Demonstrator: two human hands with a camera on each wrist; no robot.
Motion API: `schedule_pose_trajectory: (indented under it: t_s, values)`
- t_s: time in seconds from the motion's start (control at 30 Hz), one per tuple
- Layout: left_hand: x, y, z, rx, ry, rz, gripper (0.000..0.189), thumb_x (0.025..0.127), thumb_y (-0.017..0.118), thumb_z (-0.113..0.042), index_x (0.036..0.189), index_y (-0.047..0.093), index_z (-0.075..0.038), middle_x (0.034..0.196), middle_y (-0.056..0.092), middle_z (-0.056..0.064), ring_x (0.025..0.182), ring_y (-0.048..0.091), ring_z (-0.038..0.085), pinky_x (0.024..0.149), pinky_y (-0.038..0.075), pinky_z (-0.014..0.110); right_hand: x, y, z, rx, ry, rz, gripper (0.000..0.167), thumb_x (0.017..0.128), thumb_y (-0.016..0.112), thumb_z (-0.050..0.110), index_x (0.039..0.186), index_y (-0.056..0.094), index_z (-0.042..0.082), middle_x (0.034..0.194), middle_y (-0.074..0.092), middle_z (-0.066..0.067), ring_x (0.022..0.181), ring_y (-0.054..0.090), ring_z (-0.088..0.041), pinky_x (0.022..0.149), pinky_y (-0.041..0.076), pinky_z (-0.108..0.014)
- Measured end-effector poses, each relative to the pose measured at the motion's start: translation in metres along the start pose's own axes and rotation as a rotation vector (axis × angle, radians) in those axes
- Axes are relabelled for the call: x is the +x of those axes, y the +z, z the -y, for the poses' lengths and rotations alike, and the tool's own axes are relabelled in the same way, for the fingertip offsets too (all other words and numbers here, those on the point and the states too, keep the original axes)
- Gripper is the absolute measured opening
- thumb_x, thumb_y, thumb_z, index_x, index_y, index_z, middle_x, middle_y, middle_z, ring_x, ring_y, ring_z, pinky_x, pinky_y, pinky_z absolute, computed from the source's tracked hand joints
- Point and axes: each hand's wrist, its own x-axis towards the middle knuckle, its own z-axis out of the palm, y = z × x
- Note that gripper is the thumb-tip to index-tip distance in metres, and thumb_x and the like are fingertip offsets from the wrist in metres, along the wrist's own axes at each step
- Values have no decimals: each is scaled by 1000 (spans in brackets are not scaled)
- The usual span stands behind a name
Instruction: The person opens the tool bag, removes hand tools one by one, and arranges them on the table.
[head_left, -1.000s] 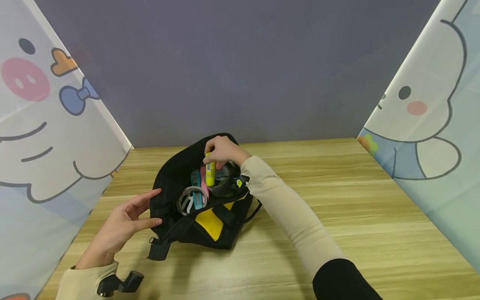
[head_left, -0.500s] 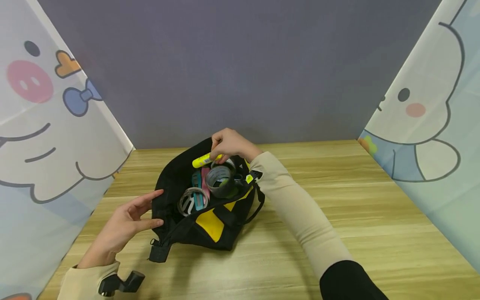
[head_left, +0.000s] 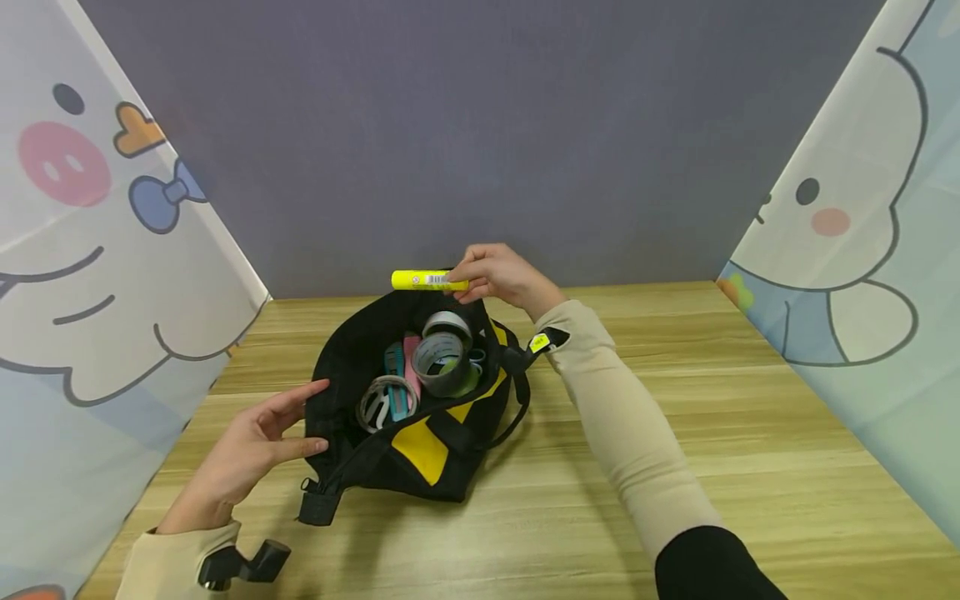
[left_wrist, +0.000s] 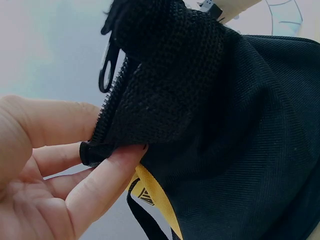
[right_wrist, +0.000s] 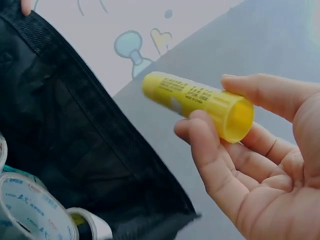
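My right hand pinches a yellow glue stick by one end, above the far rim of a black and yellow zip bag. In the right wrist view the glue stick lies tilted between thumb and fingers, its hollow end towards the palm. At the bag's left end, my left hand holds the rim. The left wrist view shows its thumb and fingers pinching the zipper edge. Inside the open bag are tape rolls, a teal tool and a pink item.
The bag stands on a wooden table near a grey back wall. Cartoon-printed panels flank the table on both sides. A strap loop hangs at the bag's right side.
My right hand has lifted the glue stick out of the bag, up and to the right. The stick has turned from upright to level. My left hand has stayed at the rim.
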Motion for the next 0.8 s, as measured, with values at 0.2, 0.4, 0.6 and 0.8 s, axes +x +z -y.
schedule_pose_trajectory:
  t_s: [0.2, 0.4, 0.6, 0.8]
  values:
    - [-1, -1, -3, 9, -48, -3, 73, 86, 75, 0, 151, 42, -4, 157, 22, 28, 137, 31, 49, 88, 48, 16, -3, -19, -9, 119, -8, -18, 14, 95, 55, -11, 87, 56, 0, 123, 50, -26, 95, 66, -30, 78, 57, -33]
    - [-1, -1, -5, 2, -60, 3, 74, 86, 76, -2, 152, 42, -6, 159, 22, 26, 138, 28, 52, 88, 46, 15, -10, -36, -16, 145, 7, 11, 47, 96, 47, -16, 142, 44, -10, 145, 39, -31, 129, 47, -47, 105, 41, -48]
    - [-1, 1, -5, 11, -27, 5, 73, 86, 76, -1, 151, 43, -4, 157, 27, 27, 137, 29, 50, 92, 43, 12, -19, -54, -20, 197, -37, 0, 52, 98, 42, -17, 149, 31, -14, 137, 42, -28, 101, 67, -26, 100, 46, -43]
    - [-2, 1, -4, 21, -33, -5, 72, 86, 76, -4, 150, 44, -5, 157, 31, 22, 133, 43, 13, 92, 46, 15, -26, -70, -25, 303, -26, -3, 54, 101, 39, -13, 153, 24, -10, 140, 33, -24, 94, 70, -24, 91, 54, -35]
